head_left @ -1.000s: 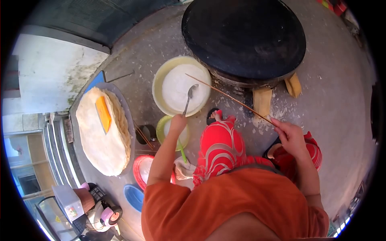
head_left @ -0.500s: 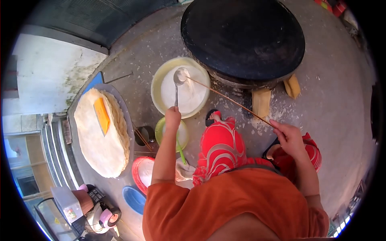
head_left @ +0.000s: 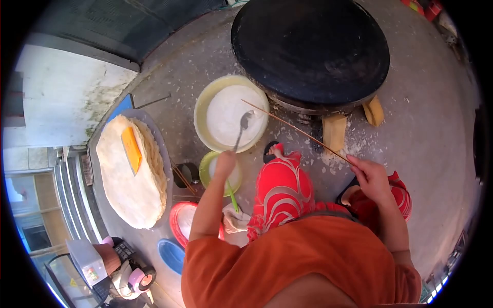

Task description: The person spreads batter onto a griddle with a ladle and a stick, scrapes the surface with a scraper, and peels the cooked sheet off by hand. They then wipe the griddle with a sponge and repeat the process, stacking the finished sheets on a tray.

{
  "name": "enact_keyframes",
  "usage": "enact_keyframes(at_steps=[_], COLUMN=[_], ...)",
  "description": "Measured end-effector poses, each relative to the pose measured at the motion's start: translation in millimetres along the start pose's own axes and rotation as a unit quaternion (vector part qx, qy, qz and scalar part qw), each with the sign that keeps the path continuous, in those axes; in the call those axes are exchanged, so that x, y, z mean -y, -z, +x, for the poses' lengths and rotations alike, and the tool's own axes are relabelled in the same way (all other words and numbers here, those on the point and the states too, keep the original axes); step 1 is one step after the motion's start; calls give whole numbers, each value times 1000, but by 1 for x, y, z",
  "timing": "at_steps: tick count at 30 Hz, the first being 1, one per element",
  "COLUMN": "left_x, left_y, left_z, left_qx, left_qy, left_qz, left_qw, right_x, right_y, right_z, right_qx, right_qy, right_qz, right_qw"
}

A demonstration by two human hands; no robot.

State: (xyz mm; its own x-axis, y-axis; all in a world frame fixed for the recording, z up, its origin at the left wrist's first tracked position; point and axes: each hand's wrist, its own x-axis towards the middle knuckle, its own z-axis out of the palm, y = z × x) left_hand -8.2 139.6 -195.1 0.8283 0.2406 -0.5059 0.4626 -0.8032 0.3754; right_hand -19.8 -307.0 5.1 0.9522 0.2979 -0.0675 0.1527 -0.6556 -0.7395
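Observation:
My left hand [head_left: 225, 164] is closed around the handle of a metal ladle [head_left: 241, 132], whose bowl dips at the right side of a pale yellow basin [head_left: 202, 132]. White batter [head_left: 226, 113] fills much of that basin. My right hand [head_left: 367, 174] grips the near end of a long thin wooden stick [head_left: 303, 132]. The stick slants up to the left, and its far tip hangs over the batter. Right behind the basin is a large round black griddle [head_left: 310, 49] with a bare top.
A stack of thin flatbreads [head_left: 126, 190] with a yellow scraper [head_left: 132, 149] on it lies on a round board at left. A green bowl [head_left: 205, 172], a red basin [head_left: 174, 220] and a blue basin [head_left: 170, 256] stand near my left arm. Wooden blocks [head_left: 335, 132] sit below the griddle.
The ladle has moved right and toward me, away from the stick's tip, and its bowl has turned over. My left hand shifted slightly right and nearer; my right hand hardly moved.

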Motion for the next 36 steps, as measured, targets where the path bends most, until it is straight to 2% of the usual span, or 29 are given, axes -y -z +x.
enact_keyframes(at_steps=[2,3,5,6,7,9,11,12,13,14,15,17,18,19,20,22,23,25,26,27,30,32,33,34,36], left_x=[16,27,45,38,30,15,-56,-44,-21,-10,-23,3,-25,-53,-38,-12,-12,-20,-23,-25,-28,-43,-35,-22,-26], left_y=[19,8,-12,-27,-27,-1,48,34,10,-1,-6,-24,10,46,48,53,51,45,34,28,41,54,39,13,-2], left_z=[-15,-16,-10,-2,3,26,15,30,52,66,51,41,6,-27,-30,-36,-39,-46,-44,-38,-20,-20,-13,-2,-8], left_qx=[-67,-66,-75,3,87,116,47,47,-68,-177,-138,-62,-15,33,34,-88,-87,-103,-78,-8,-24,-79,-79,-64,-57], left_qy=[21,22,-13,80,48,-25,140,141,20,-103,-127,-109,20,149,150,78,81,24,17,38,49,94,94,58,-11], left_qz=[-109,-109,29,-52,-106,-236,-404,-405,-125,169,196,106,-14,-133,-132,-128,-128,-31,38,106,120,83,83,101,121], left_qw=[992,992,997,995,989,965,903,902,990,964,963,986,1000,979,979,985,985,994,996,994,991,989,989,991,991], right_x=[2,2,0,-2,-4,-5,1,2,3,4,4,2,1,0,0,-1,-1,-3,-3,-2,-1,0,0,0,-1], right_y=[1,1,1,-1,-3,-4,-3,-4,-4,-4,-4,-3,-4,-4,-3,-4,-5,-4,-5,-5,-5,-6,-5,-5,-5], right_z=[-2,-3,-3,-3,-3,-3,-1,0,0,3,5,4,3,2,2,0,0,0,0,0,2,1,0,-1,1], right_qx=[15,16,8,6,-3,-10,8,9,11,12,9,-7,-6,-4,-1,7,11,12,10,10,12,3,3,9,10], right_qy=[-35,-36,-26,-24,-14,-8,-17,-16,-11,-3,1,22,21,11,2,-10,-19,-16,-15,-14,-18,1,1,-6,-8], right_qz=[12,12,7,7,3,-3,-13,-14,-10,-7,-8,-22,-21,-16,-11,-3,4,-3,-9,-8,-7,-11,-12,-7,0], right_qw=[999,999,1000,1000,1000,1000,1000,1000,1000,1000,1000,1000,1000,1000,1000,1000,1000,1000,1000,1000,1000,1000,1000,1000,1000])
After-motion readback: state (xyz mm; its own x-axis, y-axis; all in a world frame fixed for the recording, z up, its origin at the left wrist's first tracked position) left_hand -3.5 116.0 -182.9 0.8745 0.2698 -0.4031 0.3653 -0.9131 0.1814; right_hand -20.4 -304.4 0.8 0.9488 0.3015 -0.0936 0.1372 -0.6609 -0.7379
